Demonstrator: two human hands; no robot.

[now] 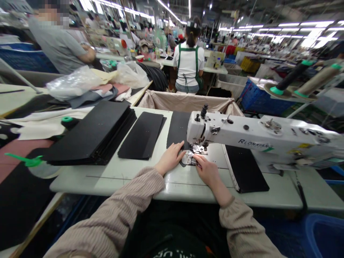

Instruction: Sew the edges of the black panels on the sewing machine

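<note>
Trainee: Where was the work, and how was each hand set?

Trainer: The black piece (177,125) lay on the tabletop (158,182), left of and behind the needle end of the sewing machine (242,134). The left hand (170,157) lay nearly flat, fingers loosely spread, gripping nothing visible. The right hand (206,168) was half curled, fingertips at the metal plate (187,159); whether it pinched anything could not be told.

Trainee: What faults were possible?

Trainer: A fingertip could have been struck if either hand slid toward the needle with the machine running. Uneven pressure could have skewed the piece. A swing of the left sleeve (134,197) could have disturbed the small pile (141,136) (it sat just beyond the forearm).

Trainee: And the containers?

Trainer: The cloth-lined bin (185,102) behind the tabletop showed its lining; its contents were hidden. The blue crate (262,98) carried a pale cover. The contents of the blue tub (326,233), lower right, could not be determined.
</note>
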